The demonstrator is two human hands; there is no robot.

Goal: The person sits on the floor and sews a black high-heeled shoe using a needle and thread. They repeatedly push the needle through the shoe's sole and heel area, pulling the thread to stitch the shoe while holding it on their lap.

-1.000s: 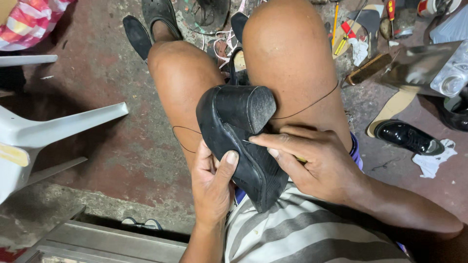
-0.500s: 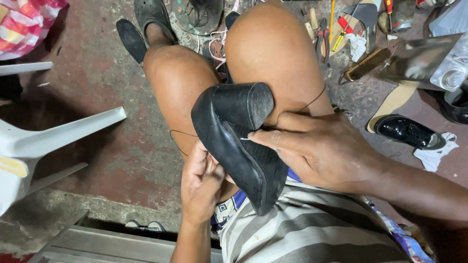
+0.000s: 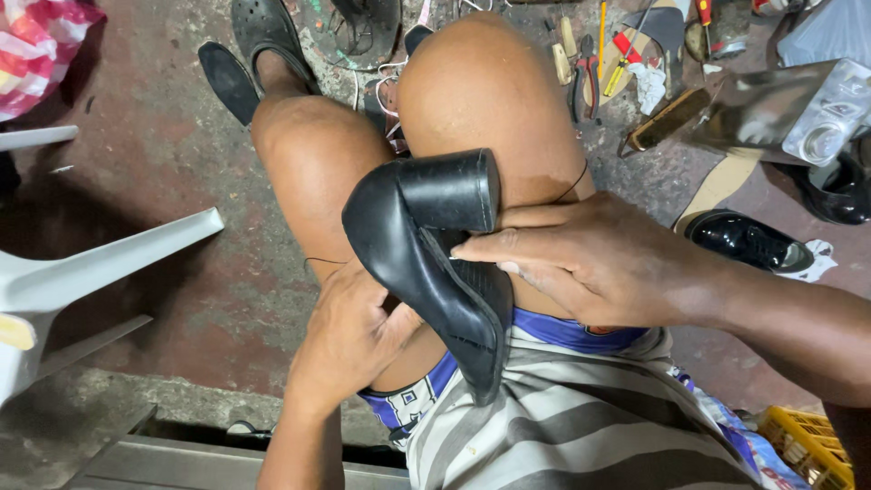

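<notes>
Gripped from below by left hand (image 3: 349,331), black block-heeled shoe (image 3: 426,254) lies sole-up on lap; right hand (image 3: 590,259) fingertips press its sole. Thin thread (image 3: 573,191) crosses thigh.

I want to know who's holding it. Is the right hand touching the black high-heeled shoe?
Touching. The head view shows the right hand with its fingers laid on the black high-heeled shoe beside the block heel.

Grey and white striped shirt (image 3: 581,426), blue shorts (image 3: 553,331) with white trim and a print at the hem, black clog sandal (image 3: 263,36) on one foot, arms and legs bare.
</notes>
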